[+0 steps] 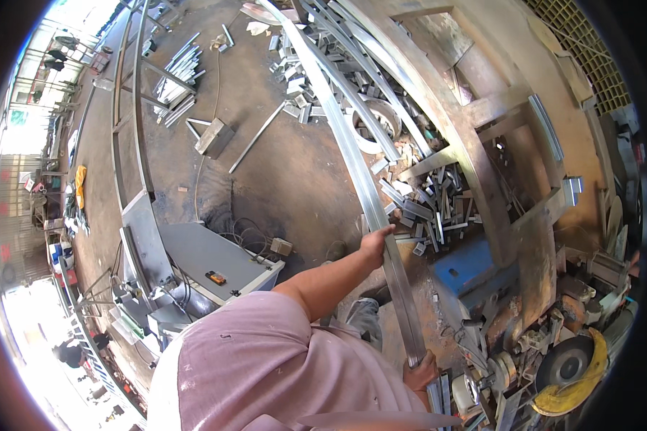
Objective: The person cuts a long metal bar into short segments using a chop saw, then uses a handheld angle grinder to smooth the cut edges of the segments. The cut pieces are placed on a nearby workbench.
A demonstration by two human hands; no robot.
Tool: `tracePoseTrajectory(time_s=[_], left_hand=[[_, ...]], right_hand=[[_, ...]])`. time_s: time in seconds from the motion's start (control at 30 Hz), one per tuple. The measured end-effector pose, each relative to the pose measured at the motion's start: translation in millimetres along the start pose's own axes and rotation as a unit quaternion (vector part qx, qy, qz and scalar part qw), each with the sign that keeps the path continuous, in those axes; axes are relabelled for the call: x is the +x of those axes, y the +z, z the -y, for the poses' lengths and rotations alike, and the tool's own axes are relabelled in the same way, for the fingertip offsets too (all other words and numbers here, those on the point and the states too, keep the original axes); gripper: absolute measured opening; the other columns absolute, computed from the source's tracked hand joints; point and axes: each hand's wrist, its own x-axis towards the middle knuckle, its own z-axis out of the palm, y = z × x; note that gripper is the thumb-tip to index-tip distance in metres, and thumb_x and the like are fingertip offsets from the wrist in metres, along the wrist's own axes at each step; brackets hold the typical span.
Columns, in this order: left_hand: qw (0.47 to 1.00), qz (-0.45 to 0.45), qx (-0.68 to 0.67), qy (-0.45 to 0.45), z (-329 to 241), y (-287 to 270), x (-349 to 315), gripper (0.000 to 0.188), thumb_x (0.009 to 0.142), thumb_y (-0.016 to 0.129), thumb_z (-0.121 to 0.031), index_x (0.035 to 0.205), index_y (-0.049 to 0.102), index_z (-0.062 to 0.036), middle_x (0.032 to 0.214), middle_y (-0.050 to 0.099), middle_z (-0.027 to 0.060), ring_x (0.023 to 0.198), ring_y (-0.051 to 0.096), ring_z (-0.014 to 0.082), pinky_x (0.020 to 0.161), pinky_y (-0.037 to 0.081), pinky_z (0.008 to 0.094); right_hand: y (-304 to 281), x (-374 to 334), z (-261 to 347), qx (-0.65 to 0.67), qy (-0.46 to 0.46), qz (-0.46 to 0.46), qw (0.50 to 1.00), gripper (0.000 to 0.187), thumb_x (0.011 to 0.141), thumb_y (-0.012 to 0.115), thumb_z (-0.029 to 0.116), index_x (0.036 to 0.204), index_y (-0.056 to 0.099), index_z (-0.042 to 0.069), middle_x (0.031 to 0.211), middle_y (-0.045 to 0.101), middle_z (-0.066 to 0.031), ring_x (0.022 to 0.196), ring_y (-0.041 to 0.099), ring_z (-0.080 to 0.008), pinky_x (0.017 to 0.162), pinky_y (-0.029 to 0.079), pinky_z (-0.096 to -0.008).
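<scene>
A long, shiny metal profile [363, 183] runs from the far top of the view down to my right side, tilted across the floor. My left hand [376, 246] is closed around it partway along its length, arm stretched out. Near its close end, my right hand [421, 372] grips the same profile, with the fingers partly hidden. Right of that hand stands a cut-off saw with a dark disc [564, 366] and a yellow guard [595, 352].
Cut tube offcuts [438, 205] lie heaped right of the profile, around a wheel rim [376, 126]. A rusty steel frame [474, 172] stands beyond them. On the left are a grey panel table [216, 251] with an orange device [215, 277], cables, and a bundle of tubes [178, 79].
</scene>
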Motion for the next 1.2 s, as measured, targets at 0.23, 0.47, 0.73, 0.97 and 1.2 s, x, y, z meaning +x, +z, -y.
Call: tracePoseTrajectory(time_s=[0.23, 0.47, 0.73, 0.97, 1.2], left_hand=[[0.993, -0.11, 0.029, 0.029, -61, -26, 53, 0.035, 0.086, 0.084, -0.027, 0.108, 0.072, -0.002, 0.097, 0.071, 0.0127, 0.086, 0.069, 0.031, 0.074, 0.057, 0.0534], [0.98, -0.153, 0.073, 0.106, -156, -32, 109, 0.055, 0.085, 0.08, -0.042, 0.125, 0.067, -0.0062, 0.111, 0.073, 0.0161, 0.1, 0.069, 0.0366, 0.097, 0.051, 0.0593], [0.988, -0.085, 0.086, 0.1, -131, -83, 153, 0.068, 0.086, 0.08, -0.05, 0.135, 0.062, -0.0063, 0.125, 0.071, 0.0114, 0.111, 0.066, 0.0308, 0.106, 0.047, 0.0469], [0.902, 0.06, 0.394, -0.167, -27, -187, 41, 0.038, 0.101, 0.07, -0.043, 0.105, 0.07, -0.0049, 0.083, 0.07, 0.0078, 0.064, 0.067, 0.0156, 0.055, 0.054, 0.0314], [0.783, -0.057, 0.593, -0.176, 20, -219, -63, 0.04, 0.091, 0.082, -0.04, 0.087, 0.071, -0.0022, 0.074, 0.073, 0.0099, 0.066, 0.072, 0.0203, 0.067, 0.056, 0.0361]], right_hand=[[25, 55, 42, 0.04, -0.021, 0.039, 0.998, 0.07, 0.07, 0.085, 0.025, 0.13, 0.056, 0.004, 0.117, 0.066, -0.0199, 0.106, 0.065, -0.0443, 0.088, 0.053, -0.0547], [62, 143, 113, 0.073, -0.066, 0.054, 0.994, 0.07, 0.073, 0.085, 0.026, 0.131, 0.054, 0.003, 0.117, 0.065, -0.0213, 0.105, 0.067, -0.0429, 0.085, 0.055, -0.0534], [140, 208, 124, 0.024, -0.046, 0.121, 0.991, 0.066, 0.076, 0.085, 0.03, 0.128, 0.052, 0.006, 0.12, 0.064, -0.0202, 0.108, 0.067, -0.0415, 0.088, 0.056, -0.0526], [250, 291, 62, -0.09, 0.02, 0.212, 0.973, 0.063, 0.081, 0.081, 0.029, 0.132, 0.051, 0.008, 0.121, 0.067, -0.0199, 0.11, 0.069, -0.0422, 0.09, 0.057, -0.0526], [353, 342, 24, -0.123, 0.032, 0.206, 0.97, 0.052, 0.085, 0.075, 0.015, 0.131, 0.054, 0.003, 0.134, 0.058, -0.0199, 0.122, 0.063, -0.0397, 0.102, 0.054, -0.0466]])
